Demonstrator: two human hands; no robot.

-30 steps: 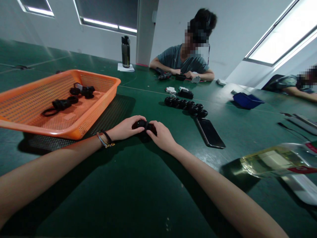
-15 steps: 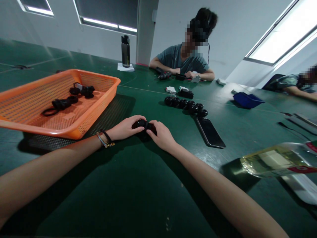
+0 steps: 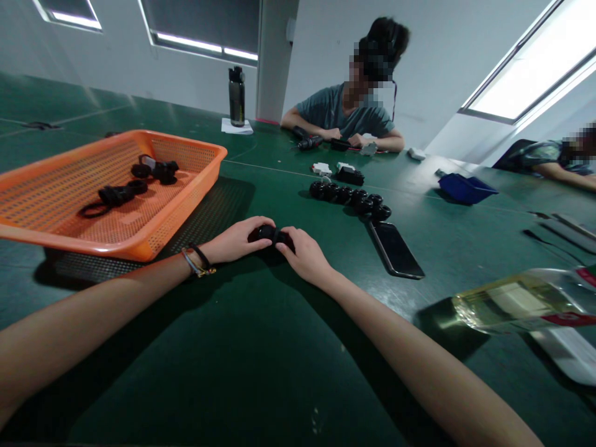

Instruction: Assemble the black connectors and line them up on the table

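Note:
Between my hands, low over the green table, is a dark rounded part, black and glossy, its exact kind unclear. My left hand is closed on its left end, thumb in front and fingers behind. On the opposite end, my right hand grips it with bent fingers and thumb. The fingers cover much of the part. Just beyond my right hand, several glossy black round parts stand in a crooked row. A black phone lies flat beside the end of that row.
An orange basket with black fittings stands at left. A clear bottle of yellowish liquid is at right. Farther back are a blue tray, a dark drinking bottle, a power drill and a seated person.
Almost nothing differs. Both hands keep their grip on the black part in the same place, with only a very slight shift of the fingers.

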